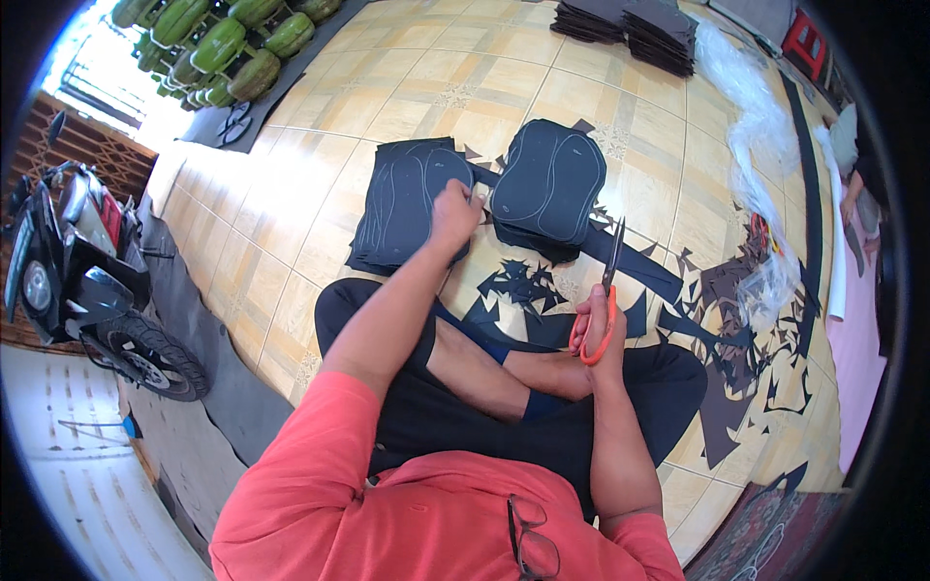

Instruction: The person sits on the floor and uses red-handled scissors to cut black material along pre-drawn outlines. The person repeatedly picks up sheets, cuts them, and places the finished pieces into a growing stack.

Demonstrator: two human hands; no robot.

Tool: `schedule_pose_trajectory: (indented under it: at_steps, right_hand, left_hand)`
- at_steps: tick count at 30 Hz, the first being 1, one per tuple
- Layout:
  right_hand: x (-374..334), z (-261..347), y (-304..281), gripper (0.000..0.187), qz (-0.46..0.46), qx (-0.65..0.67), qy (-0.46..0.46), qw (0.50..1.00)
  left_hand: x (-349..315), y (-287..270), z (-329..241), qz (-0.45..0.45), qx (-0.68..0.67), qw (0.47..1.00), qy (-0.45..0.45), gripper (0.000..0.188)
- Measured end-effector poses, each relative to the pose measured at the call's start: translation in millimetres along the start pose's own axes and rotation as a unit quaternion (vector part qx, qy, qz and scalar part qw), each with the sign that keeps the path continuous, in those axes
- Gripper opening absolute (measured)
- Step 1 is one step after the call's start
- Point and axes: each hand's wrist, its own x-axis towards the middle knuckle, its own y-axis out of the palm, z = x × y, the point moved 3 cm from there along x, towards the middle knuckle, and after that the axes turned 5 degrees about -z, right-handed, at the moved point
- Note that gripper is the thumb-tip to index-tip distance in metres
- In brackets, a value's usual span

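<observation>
Two stacks of black sheets lie on the tiled floor in front of my crossed legs. The left stack (pixel 397 208) has squarish corners and pale curved outlines drawn on its top sheet. My left hand (pixel 457 218) is at that stack's right edge, fingers curled in and closed on the top black sheet. The right stack (pixel 548 184) is cut to a rounded shape, also marked with pale lines. In my right hand (pixel 599 329) are scissors (pixel 615 254) with orange handles, blades pointing up and away. The blades look nearly together, just right of the rounded stack.
Small black offcuts (pixel 523 284) lie before my legs, and more dark scraps (pixel 731 349) spread to the right. Dark sheet piles (pixel 630 29) and clear plastic (pixel 756 126) are at the far right. A motorcycle (pixel 107 281) stands left; green gas cylinders (pixel 218 44) are behind. Another person's hand (pixel 850 205) shows at right.
</observation>
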Motion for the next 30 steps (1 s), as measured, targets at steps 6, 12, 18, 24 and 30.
schedule_pose_trajectory:
  at_steps: [6, 12, 18, 24, 30]
  right_hand:
    - [-1.4, 0.8, 4.1, 0.059, 0.020, -0.005, -0.010, 1.000]
    - [-2.7, -1.1, -0.2, 0.057, 0.016, -0.017, -0.015, 1.000]
    - [-4.6, -4.6, 2.5, 0.056, 0.014, -0.014, 0.003, 1.000]
    - [-2.9, -7.1, 2.3, 0.057, 0.027, -0.017, -0.005, 0.999]
    - [-6.5, -6.7, 6.0, 0.056, 0.041, -0.053, -0.013, 0.998]
  left_hand:
    - [17.1, -60.8, 57.5, 0.178, 0.384, 0.904, -0.065, 0.077]
    - [-6.2, -66.1, 34.3, 0.090, 0.398, 0.898, -0.163, 0.089]
    - [29.6, -99.7, 73.8, 0.052, 0.181, 0.971, -0.149, 0.068]
    - [-10.9, -125.5, -7.6, 0.027, -0.422, 0.902, -0.084, 0.049]
    - [-54.7, -130.6, -39.3, -0.018, -0.563, 0.826, 0.011, 0.045]
